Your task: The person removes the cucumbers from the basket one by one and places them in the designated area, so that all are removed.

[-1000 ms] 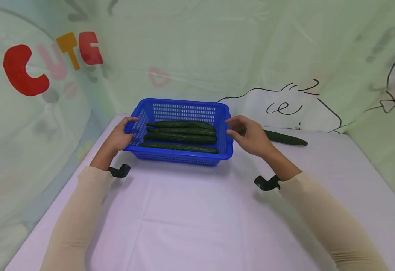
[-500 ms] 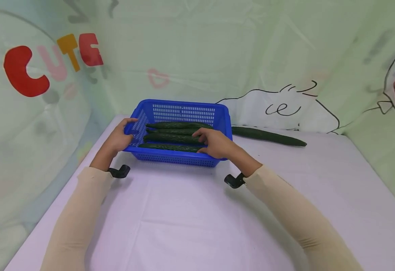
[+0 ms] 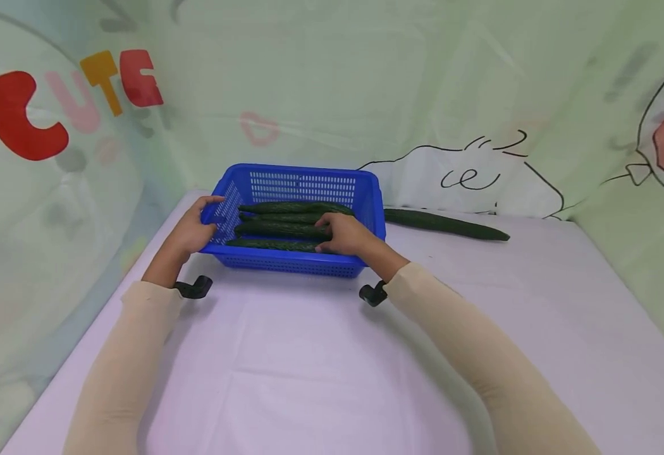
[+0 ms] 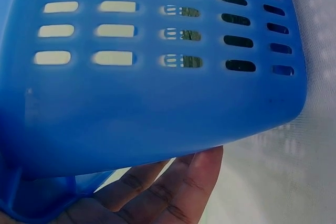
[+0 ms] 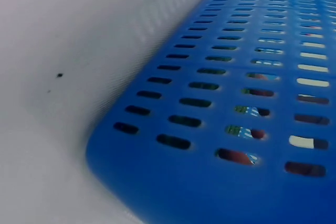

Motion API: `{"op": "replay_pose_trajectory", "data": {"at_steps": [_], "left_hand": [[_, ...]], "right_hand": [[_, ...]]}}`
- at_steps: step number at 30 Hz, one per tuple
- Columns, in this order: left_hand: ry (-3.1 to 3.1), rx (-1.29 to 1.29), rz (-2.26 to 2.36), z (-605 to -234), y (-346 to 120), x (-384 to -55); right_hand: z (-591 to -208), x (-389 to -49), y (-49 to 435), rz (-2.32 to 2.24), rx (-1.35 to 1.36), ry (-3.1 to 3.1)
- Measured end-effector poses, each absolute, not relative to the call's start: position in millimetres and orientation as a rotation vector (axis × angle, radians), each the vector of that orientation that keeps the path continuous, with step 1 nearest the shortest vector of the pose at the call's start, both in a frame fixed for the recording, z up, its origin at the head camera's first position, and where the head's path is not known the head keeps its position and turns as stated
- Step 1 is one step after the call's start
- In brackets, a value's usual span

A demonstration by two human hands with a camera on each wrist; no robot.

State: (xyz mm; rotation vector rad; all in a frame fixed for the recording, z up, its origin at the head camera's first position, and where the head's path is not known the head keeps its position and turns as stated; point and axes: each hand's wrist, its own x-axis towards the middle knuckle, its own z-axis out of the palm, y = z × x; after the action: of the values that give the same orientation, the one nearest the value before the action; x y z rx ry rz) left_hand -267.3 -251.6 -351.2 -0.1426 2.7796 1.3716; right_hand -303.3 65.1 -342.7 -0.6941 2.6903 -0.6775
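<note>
A blue plastic basket [image 3: 286,260] with slotted walls stands on the table, several long dark green cucumbers [image 3: 281,229] lying side by side in it. My left hand [image 3: 191,229] grips the basket's left rim; in the left wrist view its fingers [image 4: 202,174] lie against the outer wall. My right hand [image 3: 346,235] reaches over the front rim at the right end. Its fingers and thumb curl down over the front cucumber [image 3: 275,244], covering that cucumber's right end. The right wrist view shows mostly the slotted front wall [image 5: 220,108], with parts of the hand behind the slots.
Another cucumber [image 3: 448,224] lies on the table right of the basket, its left end close to the basket wall. The table [image 3: 309,354] has a whitish cloth. Printed curtains [image 3: 320,82] stand directly behind the basket and along the left side.
My right hand has moved left from beside the basket's right rim into the basket, down onto the cucumbers. The left hand stays on the rim. The whole head view has shifted slightly.
</note>
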Motion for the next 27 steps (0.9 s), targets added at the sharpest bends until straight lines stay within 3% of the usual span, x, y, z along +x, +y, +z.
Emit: {"op": "replay_pose_trajectory", "data": {"at_steps": [27], "left_hand": [[2.767,-0.165,1.389,-352.6,-251.4,-266.4]], "right_hand": [[-345.7,-304.1,60.8,-0.459,-0.681,2.664]]}}
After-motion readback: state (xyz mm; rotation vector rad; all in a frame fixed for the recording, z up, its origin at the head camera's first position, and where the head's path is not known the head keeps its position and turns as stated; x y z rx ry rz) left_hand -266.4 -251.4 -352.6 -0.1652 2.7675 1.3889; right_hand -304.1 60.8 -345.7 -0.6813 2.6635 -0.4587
